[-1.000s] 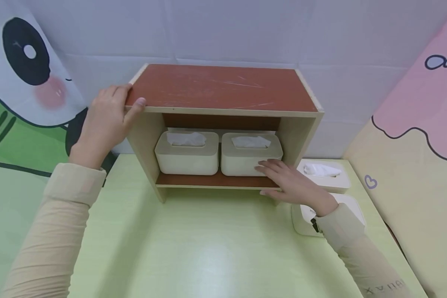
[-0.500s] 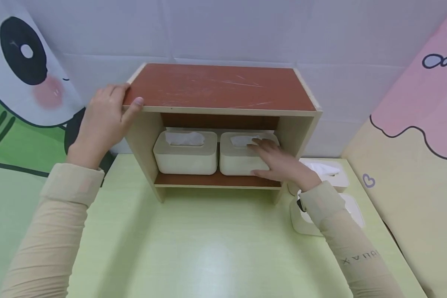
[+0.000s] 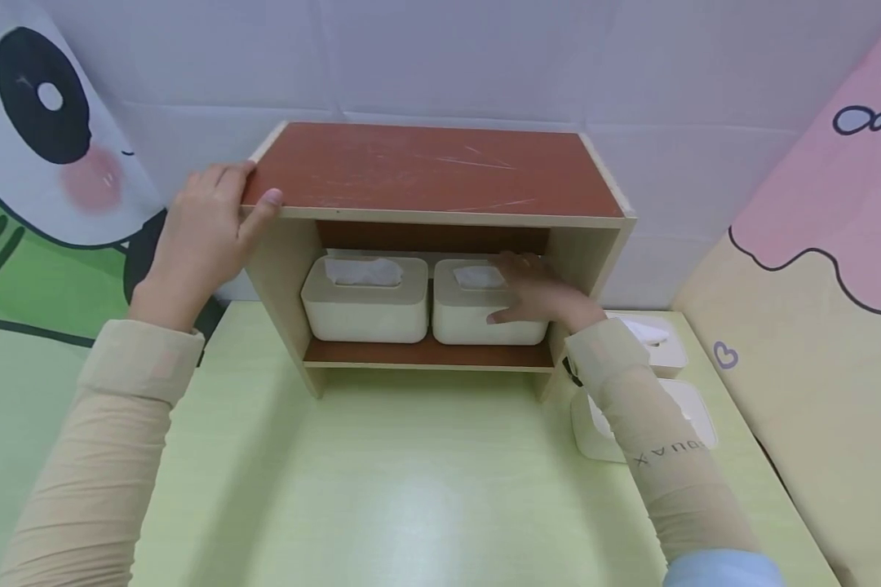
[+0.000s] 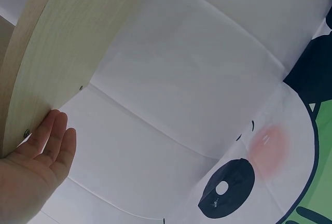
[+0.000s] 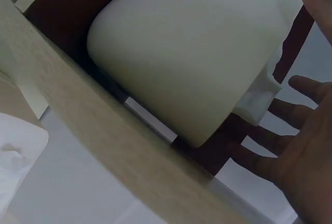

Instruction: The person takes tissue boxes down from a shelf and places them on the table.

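A small wooden shelf [image 3: 440, 171] with a brown top stands on the table. My left hand [image 3: 205, 232] rests against its upper left corner, the thumb at the front edge of the top. In the left wrist view the fingers [image 4: 52, 146] lie nearly straight along the side panel. Two cream tissue boxes sit side by side inside: a left tissue box [image 3: 365, 300] and a right tissue box [image 3: 477, 306]. My right hand [image 3: 534, 289] reaches over the right one's right end, fingers spread; the right wrist view shows them apart around a tissue [image 5: 257, 99]. Contact with the box is unclear.
Right of the shelf, two more tissue boxes stand on the table, a rear one [image 3: 668, 350] and a front one [image 3: 693, 412], partly hidden by my right arm. The pale green table [image 3: 382, 473] reaches toward me. A wall covering [image 3: 455, 61] hangs behind.
My right hand has moved from the front right corner of the right tissue box up and back over its top. The left hand stays on the shelf corner.
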`<state>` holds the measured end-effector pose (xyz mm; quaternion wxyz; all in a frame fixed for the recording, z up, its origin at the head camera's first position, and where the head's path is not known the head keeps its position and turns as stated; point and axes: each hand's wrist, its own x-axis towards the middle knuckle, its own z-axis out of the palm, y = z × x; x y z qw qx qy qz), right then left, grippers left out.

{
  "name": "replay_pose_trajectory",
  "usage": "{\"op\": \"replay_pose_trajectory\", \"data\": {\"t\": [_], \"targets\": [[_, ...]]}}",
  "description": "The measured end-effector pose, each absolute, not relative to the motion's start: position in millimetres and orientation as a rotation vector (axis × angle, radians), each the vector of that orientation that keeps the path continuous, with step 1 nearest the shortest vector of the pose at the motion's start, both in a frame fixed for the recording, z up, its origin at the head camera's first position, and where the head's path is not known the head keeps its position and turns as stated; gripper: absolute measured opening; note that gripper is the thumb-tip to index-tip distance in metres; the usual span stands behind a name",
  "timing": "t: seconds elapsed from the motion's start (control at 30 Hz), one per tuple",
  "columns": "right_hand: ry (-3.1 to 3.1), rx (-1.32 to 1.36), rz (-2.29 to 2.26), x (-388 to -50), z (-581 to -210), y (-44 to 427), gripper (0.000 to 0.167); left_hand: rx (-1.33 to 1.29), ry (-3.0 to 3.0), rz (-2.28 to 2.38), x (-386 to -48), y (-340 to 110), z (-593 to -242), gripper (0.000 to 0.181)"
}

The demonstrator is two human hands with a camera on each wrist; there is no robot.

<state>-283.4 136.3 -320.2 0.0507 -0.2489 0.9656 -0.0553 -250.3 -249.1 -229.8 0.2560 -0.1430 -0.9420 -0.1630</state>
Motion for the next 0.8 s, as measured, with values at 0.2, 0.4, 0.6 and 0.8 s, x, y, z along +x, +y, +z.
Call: {"op": "replay_pose_trajectory", "data": {"t": [0.2,0.4,0.6,0.8], "targets": [[2.926,-0.655,-0.125,-293,-320,133,0.097,-0.395,-2.565,-0.45,-251,-248,-229,0.066],[2.877,-0.592,-0.239,-301,-320,131,0.104,-0.4,-2.566,-0.451,-251,-248,-229,0.066],[2.814,-0.506,-0.357,-306,-318,130,0.108,-0.401,-2.567,-0.459,-251,-249,-229,0.066],[2.781,-0.46,-0.347,-313,-320,133,0.108,-0.397,-2.574,-0.464,-251,-249,-230,0.067]]}}
